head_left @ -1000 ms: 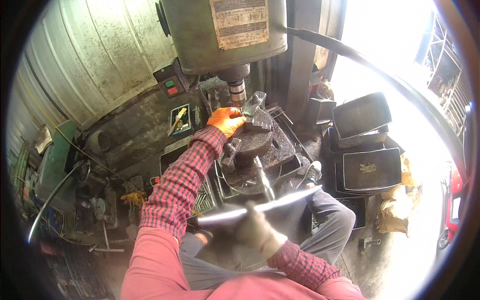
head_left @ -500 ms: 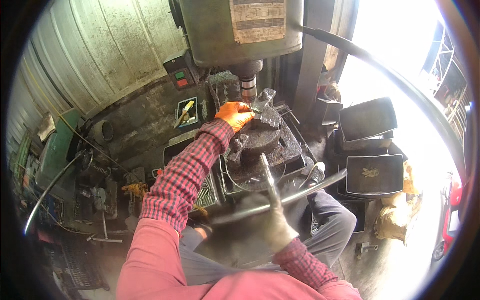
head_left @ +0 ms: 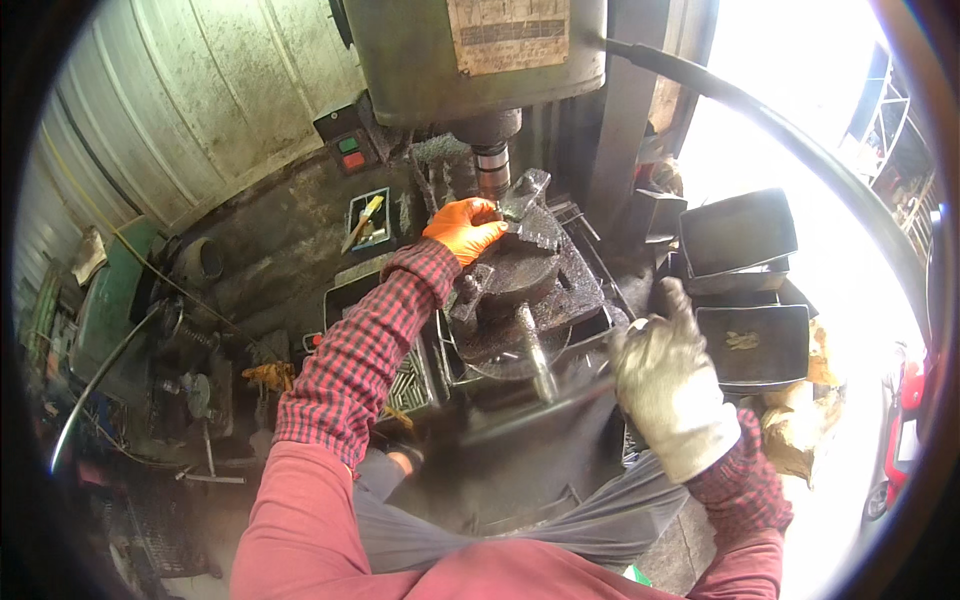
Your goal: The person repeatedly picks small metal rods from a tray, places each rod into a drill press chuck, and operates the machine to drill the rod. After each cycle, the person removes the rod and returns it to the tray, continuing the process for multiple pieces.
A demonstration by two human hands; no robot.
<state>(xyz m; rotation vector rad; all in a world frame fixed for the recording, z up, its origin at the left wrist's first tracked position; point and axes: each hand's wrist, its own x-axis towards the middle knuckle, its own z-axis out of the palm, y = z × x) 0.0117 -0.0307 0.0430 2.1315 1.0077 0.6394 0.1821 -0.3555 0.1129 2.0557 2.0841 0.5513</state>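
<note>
Head view: my left grip (head_left: 464, 232), orange-gloved, fingertips at the dark vise (head_left: 515, 282), which sits below the drill spindle (head_left: 492, 172); can't tell whether they pinch anything. My right grip (head_left: 672, 388), pale-gloved, left of a black tray (head_left: 765, 362); spread or closed, can't tell.

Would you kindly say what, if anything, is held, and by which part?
Cannot tell: any hold by the left hand at the vise, or by the right hand, is hidden.
</note>
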